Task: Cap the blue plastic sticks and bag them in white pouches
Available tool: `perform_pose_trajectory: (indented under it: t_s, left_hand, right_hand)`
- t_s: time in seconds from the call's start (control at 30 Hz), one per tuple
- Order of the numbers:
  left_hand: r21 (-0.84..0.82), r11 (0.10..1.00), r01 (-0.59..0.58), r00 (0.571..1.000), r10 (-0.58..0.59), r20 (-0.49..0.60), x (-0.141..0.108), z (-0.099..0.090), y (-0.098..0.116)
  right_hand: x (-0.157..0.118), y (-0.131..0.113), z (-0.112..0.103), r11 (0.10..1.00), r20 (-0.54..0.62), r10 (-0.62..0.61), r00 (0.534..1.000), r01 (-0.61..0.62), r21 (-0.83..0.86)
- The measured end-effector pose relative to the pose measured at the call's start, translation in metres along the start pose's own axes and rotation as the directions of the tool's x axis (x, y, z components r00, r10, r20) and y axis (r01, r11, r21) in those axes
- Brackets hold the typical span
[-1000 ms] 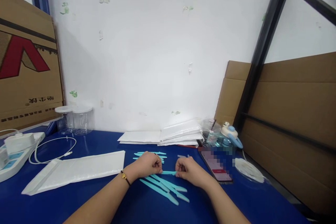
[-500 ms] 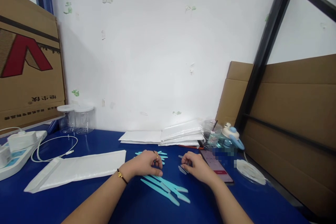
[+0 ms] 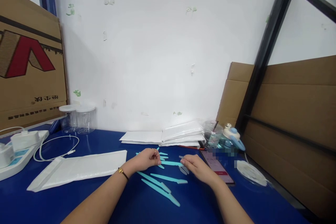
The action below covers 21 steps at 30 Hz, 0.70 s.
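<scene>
You hold one slim turquoise tool [image 3: 170,163] nearly level, raised a little, its length running left to right. Three more of the kind lie loose on your side: the nearest tool [image 3: 160,191] slants down to the right, pale end toward you; the middle tool [image 3: 153,181] slants alike just beyond; the third tool [image 3: 169,179] lies flatter. Farther off, a partly hidden cluster [image 3: 164,158] of turquoise tools. Small greyish translucent pieces [image 3: 183,170] to your right.
</scene>
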State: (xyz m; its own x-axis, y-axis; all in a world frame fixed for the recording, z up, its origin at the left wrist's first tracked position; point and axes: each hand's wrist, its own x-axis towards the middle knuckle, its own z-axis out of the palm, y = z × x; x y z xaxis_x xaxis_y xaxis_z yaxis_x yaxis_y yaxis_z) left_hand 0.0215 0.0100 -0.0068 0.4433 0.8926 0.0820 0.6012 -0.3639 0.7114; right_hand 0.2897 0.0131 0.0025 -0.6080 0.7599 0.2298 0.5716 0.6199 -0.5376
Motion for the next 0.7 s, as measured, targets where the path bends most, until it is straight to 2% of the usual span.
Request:
perform_pose_trajectory:
  t_s: [0.07, 0.17, 0.27, 0.4, 0.47, 0.53, 0.6, 0.7]
  left_hand:
    - [0.002, 1.0, 0.0, 1.0, 0.0, 0.012, -0.001, -0.004, -0.002]
    - [0.094, 0.994, 0.059, 0.998, -0.058, -0.018, -0.004, -0.014, -0.01]
    - [0.209, 0.968, 0.141, 0.989, -0.127, -0.081, -0.008, -0.025, -0.02]
    - [0.278, 0.951, 0.134, 0.982, -0.09, -0.164, -0.012, -0.027, -0.015]
    - [0.3, 0.951, 0.078, 0.988, -0.034, -0.151, -0.013, -0.022, -0.003]
    - [0.329, 0.944, 0.002, 0.996, 0.029, -0.088, -0.014, -0.014, 0.012]
    - [0.344, 0.936, -0.069, 0.997, 0.079, -0.015, -0.014, -0.005, 0.023]
    - [0.342, 0.933, -0.113, 0.993, 0.093, 0.072, -0.011, 0.008, 0.028]
  right_hand:
    - [0.001, 0.003, 0.001, 1.0, -0.004, -0.018, 1.0, 0.018, -0.008]
    - [0.003, 0.012, -0.001, 1.0, -0.031, -0.004, 1.0, 0.003, -0.022]
    - [0.003, 0.021, -0.003, 0.995, -0.093, 0.073, 0.993, -0.079, -0.064]
    - [-0.001, 0.016, -0.003, 0.978, -0.202, 0.136, 0.97, -0.164, -0.129]
    - [-0.004, 0.007, -0.002, 0.983, -0.139, 0.127, 0.982, -0.143, -0.113]
    - [-0.006, -0.002, 0.001, 0.991, 0.006, 0.098, 0.995, -0.097, -0.093]
    - [-0.007, -0.009, 0.004, 0.995, 0.129, 0.072, 0.989, -0.062, -0.08]
    - [-0.007, -0.013, 0.008, 0.997, 0.181, 0.06, 0.982, -0.05, -0.064]
